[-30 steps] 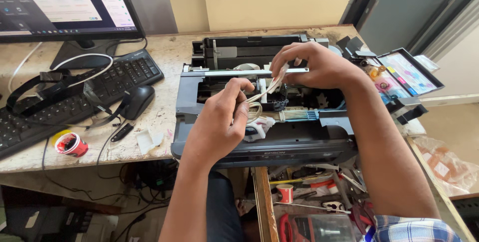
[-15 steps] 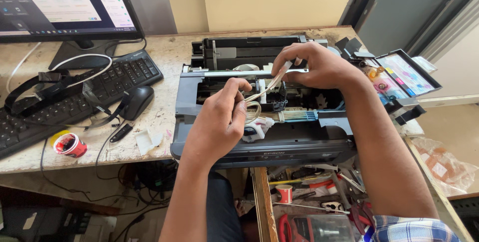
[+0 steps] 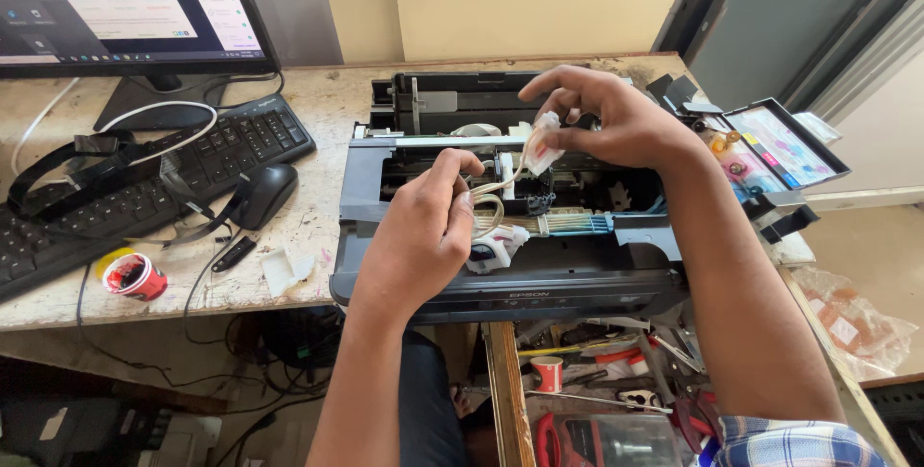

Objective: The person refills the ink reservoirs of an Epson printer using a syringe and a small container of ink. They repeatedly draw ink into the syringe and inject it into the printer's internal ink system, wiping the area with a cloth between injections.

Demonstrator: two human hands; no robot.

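Showing a bench-top repair at mid-stage, the view runs from the desk clutter on the left to the opened printer (image 3: 510,226) at centre and its side parts on the right.

Far left: a monitor (image 3: 125,5) stands above a black keyboard (image 3: 144,173), with a black mouse (image 3: 262,193) beside it and a small red-rimmed roll of tape (image 3: 135,276) near the table (image 3: 318,101) edge.

Centre: the printer sits with its top cover off, so the metal guide rail (image 3: 433,141) and the carriage bay lie exposed; by this evidence the opening-up is judged complete. The left hand (image 3: 419,236) is closed over a bundle of thin, pale ink tubes (image 3: 491,205), thumb and forefinger pressed together on them just above the printer's front ledge. The tubes loop and curve upward to a small white connector piece (image 3: 542,149), which the right hand (image 3: 616,125) pinches between thumb and fingertips over the carriage bay. A second white fitting (image 3: 496,247) rests on the ledge beside a flat ribbon of coloured lines (image 3: 568,223).

The tube set is thus lifted free of its seat, held in the air between both hands; whether it is coming out or going back cannot be told. Reseating and closing the casing appear to remain.

Right: an open ink tank unit (image 3: 770,149) with coloured compartments hangs off the printer's side. Below the table, a drawer of mixed tools (image 3: 616,380) stands open.
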